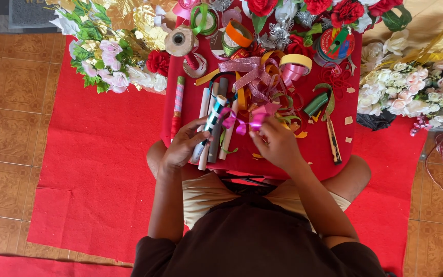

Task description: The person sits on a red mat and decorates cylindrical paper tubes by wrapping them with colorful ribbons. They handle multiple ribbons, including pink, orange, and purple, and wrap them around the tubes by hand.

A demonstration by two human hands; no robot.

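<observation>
My left hand (183, 145) grips a thin stick wrapped in teal and white ribbon (213, 119), held tilted over a small red table (314, 149). A shiny pink ribbon bow (243, 123) sits against the stick, and my right hand (278, 143) pinches its right side. Several more wrapped sticks (221, 138) in white and grey lie on the table just under my left hand. I sit cross-legged with the table over my lap.
Ribbon spools (181, 42) and loose ribbon curls (255, 77) crowd the table's far half. A utility knife (333, 142) lies at the right. Artificial flower bunches lie at the left (111, 61), at the right (416, 87) and at the top (334, 10). A red mat (98, 169) covers the tiled floor (11, 128).
</observation>
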